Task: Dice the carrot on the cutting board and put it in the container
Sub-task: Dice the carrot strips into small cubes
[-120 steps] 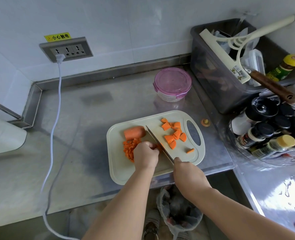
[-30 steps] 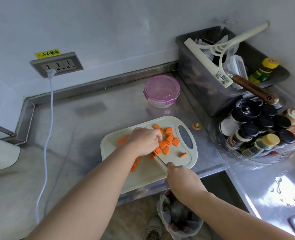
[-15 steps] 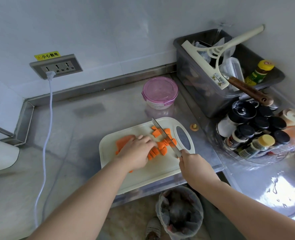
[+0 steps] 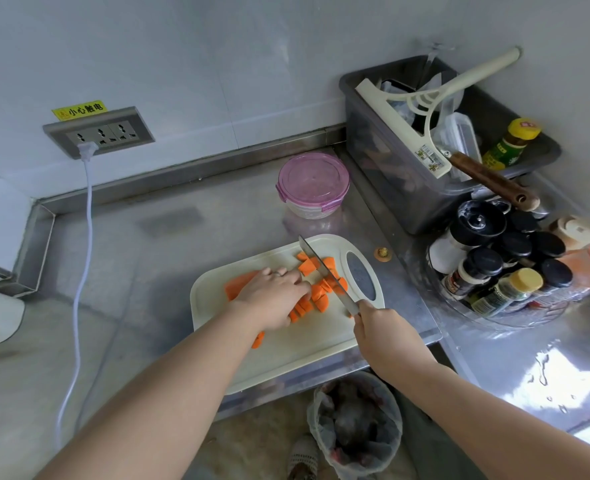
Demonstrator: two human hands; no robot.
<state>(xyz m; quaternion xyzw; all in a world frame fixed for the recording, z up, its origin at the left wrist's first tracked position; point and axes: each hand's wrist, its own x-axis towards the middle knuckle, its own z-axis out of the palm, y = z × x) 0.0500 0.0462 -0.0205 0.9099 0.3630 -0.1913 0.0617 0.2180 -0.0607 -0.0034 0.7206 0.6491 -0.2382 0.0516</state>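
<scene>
A cream cutting board (image 4: 286,355) lies at the counter's front edge. Orange carrot chunks (image 4: 317,292) lie in a pile on its far right part, and an uncut carrot piece (image 4: 239,282) shows behind my left hand. My left hand (image 4: 272,299) rests over the pile with its fingertips on the chunks. My right hand (image 4: 380,327) grips a knife (image 4: 321,268) by the handle; the blade runs up-left across the chunks. The round container (image 4: 313,185) with a pink lid stands behind the board, lid on.
A grey bin (image 4: 407,188) with utensils stands at the right, a rack of spice jars (image 4: 504,268) in front of it. A white cable (image 4: 82,271) hangs from the wall socket (image 4: 99,133). A lined waste bin (image 4: 355,424) sits on the floor below the board.
Four seconds ago I was cutting near the board's middle. My left hand has since gathered the chunks at the right, and the knife has swung over them. Little differs from half a second ago.
</scene>
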